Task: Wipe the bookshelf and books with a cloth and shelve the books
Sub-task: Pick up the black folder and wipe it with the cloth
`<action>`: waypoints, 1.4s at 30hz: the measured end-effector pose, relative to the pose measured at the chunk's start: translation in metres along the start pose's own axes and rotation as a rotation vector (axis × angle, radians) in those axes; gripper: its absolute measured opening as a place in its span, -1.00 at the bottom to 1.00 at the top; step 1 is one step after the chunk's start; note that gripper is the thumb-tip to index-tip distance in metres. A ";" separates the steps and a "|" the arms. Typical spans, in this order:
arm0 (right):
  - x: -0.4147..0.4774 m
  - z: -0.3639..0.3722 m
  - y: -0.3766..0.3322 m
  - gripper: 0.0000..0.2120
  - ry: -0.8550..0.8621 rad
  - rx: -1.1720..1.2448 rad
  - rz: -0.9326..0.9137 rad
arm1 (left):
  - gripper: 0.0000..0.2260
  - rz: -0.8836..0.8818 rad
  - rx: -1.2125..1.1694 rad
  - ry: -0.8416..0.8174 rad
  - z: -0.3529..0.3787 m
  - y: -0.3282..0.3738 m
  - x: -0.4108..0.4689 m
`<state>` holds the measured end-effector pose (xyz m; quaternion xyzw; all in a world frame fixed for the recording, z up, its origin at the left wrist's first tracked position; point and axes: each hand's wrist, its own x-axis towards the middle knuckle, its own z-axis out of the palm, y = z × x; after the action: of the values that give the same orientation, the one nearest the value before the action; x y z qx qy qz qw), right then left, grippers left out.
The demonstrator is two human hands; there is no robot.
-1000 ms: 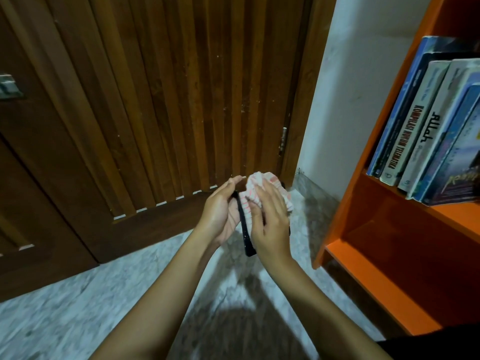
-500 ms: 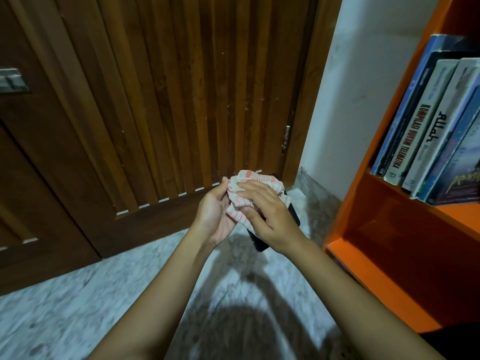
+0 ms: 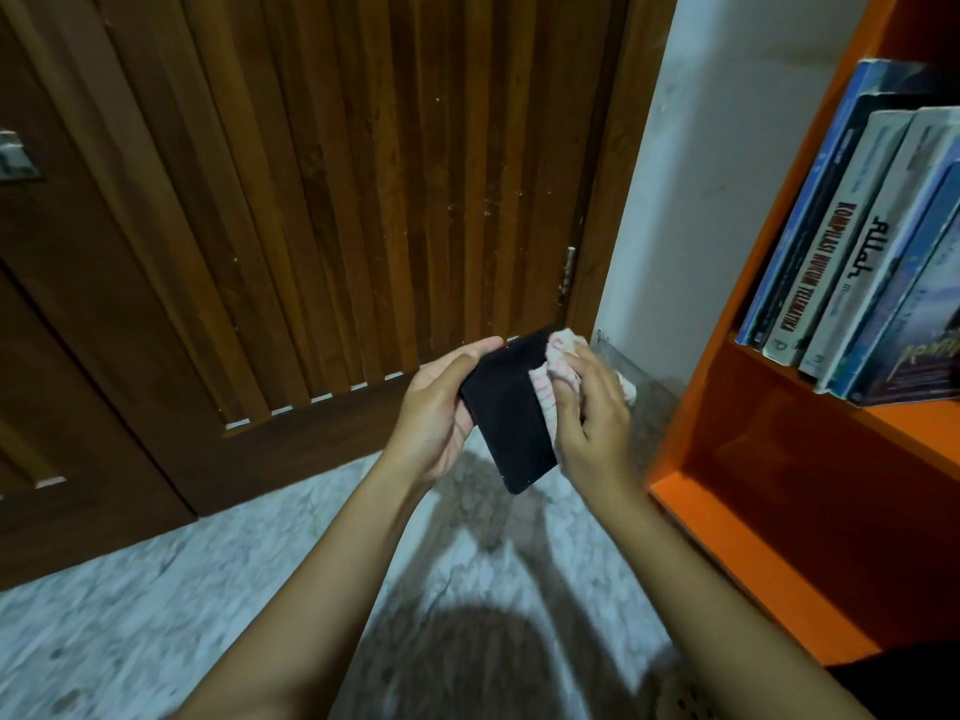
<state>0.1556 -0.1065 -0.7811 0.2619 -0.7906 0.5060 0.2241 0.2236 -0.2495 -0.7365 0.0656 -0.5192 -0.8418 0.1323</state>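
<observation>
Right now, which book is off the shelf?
The black book, gripped in the left hand with the cloth against it; the other books lean on the orange bookshelf.

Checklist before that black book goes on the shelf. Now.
1. Grip: left hand holds the black book: ok.
2. Wiping: right hand presses the cloth on its cover: ok.
3. Cover clean: cannot tell.
4. Room on the bottom shelf: ok.
5. The shelved books stand upright: not ok, they lean.
</observation>
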 end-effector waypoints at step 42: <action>0.015 0.047 0.022 -0.69 0.194 0.010 0.122 | -0.75 0.109 0.230 0.062 -0.004 -0.038 0.025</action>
<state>0.1255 -0.1451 -0.8051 0.1641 -0.7772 0.5456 0.2672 0.1951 -0.2437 -0.7716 0.0779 -0.6109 -0.7657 0.1854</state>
